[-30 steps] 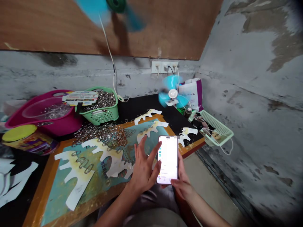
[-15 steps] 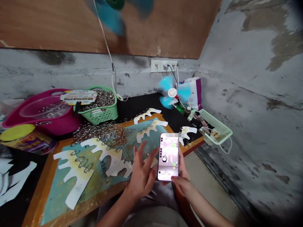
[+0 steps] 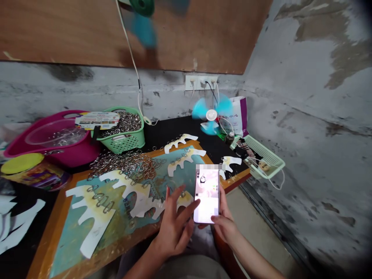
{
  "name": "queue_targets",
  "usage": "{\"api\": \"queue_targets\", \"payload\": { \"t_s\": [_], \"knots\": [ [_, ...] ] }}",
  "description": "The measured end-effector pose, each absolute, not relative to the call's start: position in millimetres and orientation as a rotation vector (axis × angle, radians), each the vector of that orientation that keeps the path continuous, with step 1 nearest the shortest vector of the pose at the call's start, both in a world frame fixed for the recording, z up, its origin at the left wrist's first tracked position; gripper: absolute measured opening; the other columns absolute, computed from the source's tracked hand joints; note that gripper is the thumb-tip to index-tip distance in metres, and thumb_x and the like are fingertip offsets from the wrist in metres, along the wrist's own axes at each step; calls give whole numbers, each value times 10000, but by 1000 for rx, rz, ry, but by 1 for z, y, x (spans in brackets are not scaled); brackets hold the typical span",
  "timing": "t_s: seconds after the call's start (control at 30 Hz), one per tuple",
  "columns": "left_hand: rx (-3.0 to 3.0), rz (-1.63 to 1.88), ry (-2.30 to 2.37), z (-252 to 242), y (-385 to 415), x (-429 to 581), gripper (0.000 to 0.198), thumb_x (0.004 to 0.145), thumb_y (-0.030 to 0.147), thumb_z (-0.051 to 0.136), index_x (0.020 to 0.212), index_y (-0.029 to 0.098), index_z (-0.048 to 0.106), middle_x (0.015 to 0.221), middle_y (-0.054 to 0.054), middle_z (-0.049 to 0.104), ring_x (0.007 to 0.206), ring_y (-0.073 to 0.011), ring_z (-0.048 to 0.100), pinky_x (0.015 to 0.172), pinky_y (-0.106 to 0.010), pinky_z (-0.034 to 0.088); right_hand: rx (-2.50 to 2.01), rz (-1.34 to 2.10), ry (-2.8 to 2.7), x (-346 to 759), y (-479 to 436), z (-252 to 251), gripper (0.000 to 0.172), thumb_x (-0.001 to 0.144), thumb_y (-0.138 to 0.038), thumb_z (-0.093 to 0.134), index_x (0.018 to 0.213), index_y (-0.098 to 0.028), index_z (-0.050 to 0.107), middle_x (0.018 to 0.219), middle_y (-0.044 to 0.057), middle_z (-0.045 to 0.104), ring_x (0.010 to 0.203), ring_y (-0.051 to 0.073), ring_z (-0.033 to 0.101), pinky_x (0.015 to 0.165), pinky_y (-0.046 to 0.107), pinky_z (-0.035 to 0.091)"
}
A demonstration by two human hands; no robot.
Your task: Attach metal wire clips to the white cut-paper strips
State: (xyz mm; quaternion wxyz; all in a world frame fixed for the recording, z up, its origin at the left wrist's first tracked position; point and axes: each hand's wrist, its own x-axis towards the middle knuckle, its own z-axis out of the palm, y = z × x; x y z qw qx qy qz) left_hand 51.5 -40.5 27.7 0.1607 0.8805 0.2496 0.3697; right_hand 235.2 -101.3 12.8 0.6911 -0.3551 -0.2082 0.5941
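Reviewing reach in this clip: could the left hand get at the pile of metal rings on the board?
Probably yes: the left hand is empty and close by, and only flat white cut-outs lie between it and the pile of metal rings.

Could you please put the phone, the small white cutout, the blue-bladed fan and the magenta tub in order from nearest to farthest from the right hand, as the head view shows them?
From the right hand:
1. the phone: held in it.
2. the small white cutout: ahead, slightly right.
3. the blue-bladed fan: farther ahead, by the wall.
4. the magenta tub: far left.
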Motion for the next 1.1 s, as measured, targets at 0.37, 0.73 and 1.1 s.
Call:
{"api": "queue_targets", "payload": {
  "t_s": [0.37,0.73,1.1],
  "knots": [
    [2665,1049,575,28,-42,52,541,798,156,525,1329,249,563,1588,-141,158,1399,-404,300,1099,-760,101,-891,1288,-389,229,-98,20,879,714,-175,711,1472,-365,307,1443,14,532,1320,317,499,975,478,523],
    [2674,1088,566,25,-43,52,559,803,158,514,1353,251,537,1590,-137,160,1414,-393,288,1107,-754,92,-900,1311,-363,228,-97,26,943,704,-184,724,1493,-382,248,1447,14,526,1302,339,508,855,469,577],
    [2700,960,621,29,-43,61,598,829,213,541,1419,291,487,1599,-147,91,1428,-446,217,1066,-791,101,-850,1270,-392,229,-98,14,915,638,-112,712,1451,-351,368,1456,12,522,1280,311,533,982,434,484]
  ]
}}
